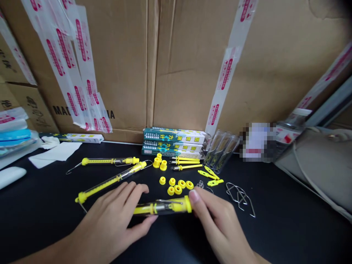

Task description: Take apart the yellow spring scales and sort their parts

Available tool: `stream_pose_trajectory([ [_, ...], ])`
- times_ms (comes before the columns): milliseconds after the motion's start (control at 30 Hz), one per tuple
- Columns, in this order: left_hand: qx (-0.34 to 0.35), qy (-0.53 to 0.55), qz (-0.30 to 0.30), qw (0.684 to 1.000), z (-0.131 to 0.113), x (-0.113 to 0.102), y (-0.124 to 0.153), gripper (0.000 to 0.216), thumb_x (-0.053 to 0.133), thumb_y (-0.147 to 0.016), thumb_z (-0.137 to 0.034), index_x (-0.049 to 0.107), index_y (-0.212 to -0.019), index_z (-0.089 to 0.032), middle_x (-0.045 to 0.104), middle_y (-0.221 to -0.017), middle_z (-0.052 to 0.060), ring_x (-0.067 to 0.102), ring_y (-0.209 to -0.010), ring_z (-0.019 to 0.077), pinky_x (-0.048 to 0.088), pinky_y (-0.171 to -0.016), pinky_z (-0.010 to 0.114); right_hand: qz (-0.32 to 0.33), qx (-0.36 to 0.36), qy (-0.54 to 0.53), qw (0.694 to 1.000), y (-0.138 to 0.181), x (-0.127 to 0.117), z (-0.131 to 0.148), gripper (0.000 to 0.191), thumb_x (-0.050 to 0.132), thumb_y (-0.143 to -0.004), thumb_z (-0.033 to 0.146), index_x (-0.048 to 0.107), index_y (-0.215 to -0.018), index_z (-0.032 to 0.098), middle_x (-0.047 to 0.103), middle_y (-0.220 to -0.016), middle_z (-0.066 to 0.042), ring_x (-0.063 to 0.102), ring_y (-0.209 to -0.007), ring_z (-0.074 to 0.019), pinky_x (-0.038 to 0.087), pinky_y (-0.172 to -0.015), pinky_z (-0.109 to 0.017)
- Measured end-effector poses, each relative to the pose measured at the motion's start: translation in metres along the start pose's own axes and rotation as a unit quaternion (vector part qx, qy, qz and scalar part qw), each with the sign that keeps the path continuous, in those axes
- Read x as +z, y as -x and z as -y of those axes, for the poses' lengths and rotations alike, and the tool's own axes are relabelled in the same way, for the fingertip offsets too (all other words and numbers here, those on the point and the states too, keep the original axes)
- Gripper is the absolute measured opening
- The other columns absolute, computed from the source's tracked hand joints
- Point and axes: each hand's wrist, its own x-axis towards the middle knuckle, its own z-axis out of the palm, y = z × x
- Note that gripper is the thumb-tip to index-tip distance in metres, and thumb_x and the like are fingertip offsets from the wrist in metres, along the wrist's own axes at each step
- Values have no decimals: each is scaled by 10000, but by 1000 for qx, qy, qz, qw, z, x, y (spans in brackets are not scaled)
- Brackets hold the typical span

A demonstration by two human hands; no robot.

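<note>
My left hand (115,216) and my right hand (220,223) hold between them a clear tube with yellow insides and a yellow end cap (165,207), lying just above the black table (288,234). The left fingers wrap its left end. At the capped right end, the right fingers pinch it. Two finished yellow spring scales (110,161) (110,182) lie beyond my left hand. Small yellow caps (177,185) are scattered just behind the tube.
Yellow rods (185,163), yellow clips (210,176) and wire hooks (240,198) lie mid-table. Stacked teal boxes (173,141) and clear tubes (221,150) stand at the back. Taped cardboard cartons (178,66) wall off the rear. White paper (55,152) is left, a beige bag (321,165) right.
</note>
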Motion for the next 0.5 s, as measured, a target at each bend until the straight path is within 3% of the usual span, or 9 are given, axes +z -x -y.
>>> stream_pose_trajectory([
  [133,-12,2,73,997,9,-1,-2,119,650,-730,-187,569,-810,-223,664,-665,-42,680,-577,198,446,-530,301,-71,72,-53,993,6,-2,-8,439,382,-1051,417,363,-653,231,374,-605,39,353,-520,-122,304,-457,-243],
  [200,-5,0,71,997,14,-1,-2,115,625,-713,-174,536,-763,-227,630,-610,-61,631,-506,168,385,-488,286,-73,99,-77,989,11,-1,-13,446,383,-1045,453,371,-659,230,391,-624,28,364,-543,-128,327,-472,-244],
  [367,25,22,9,999,27,-2,0,209,572,-770,-155,558,-968,-222,603,-691,-46,605,-572,153,401,-564,272,-100,148,-83,980,14,-1,-21,494,410,-1019,532,382,-629,229,375,-601,30,348,-528,-127,318,-460,-248],
  [500,38,90,43,994,40,-14,3,199,589,-863,-176,559,-1055,-218,592,-799,-13,597,-714,163,437,-648,268,-119,174,-74,975,11,-4,-25,536,440,-991,585,384,-593,230,348,-543,47,337,-478,-116,270,-426,-249],
])
